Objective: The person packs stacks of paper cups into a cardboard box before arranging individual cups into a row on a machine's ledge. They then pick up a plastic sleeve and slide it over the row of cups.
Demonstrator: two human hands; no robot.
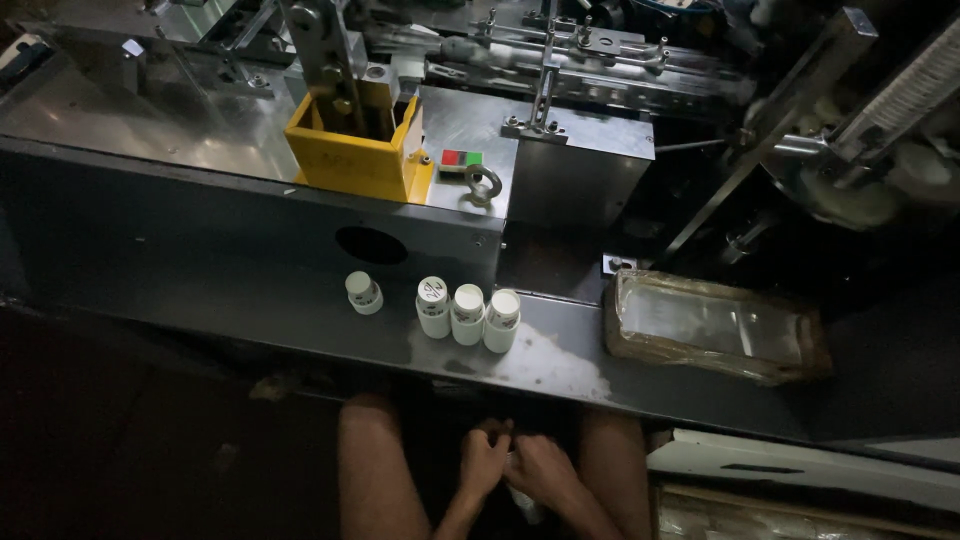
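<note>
White bottles, four in number, are stood on the dark metal surface (300, 310): one bottle (364, 293) apart, three bottles (467, 314) side by side. Below, the left hand (484, 460) and right hand (541, 467) are pressed together around something pale; their grip cannot be told. One plastic-wrapped carton (712, 326) and one yellow holder (352, 158) are seen in dim light.

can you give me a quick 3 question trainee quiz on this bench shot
1. How many white bottles stand on the metal ledge?
2. True or false: the yellow box sits to the right of the red and green switch.
3. Where are the left hand and right hand? A) on the bottles B) close together below the ledge, between the knees C) on the clear plastic packet

Key: 1) four, one apart at the left; 2) false; 3) B
</note>
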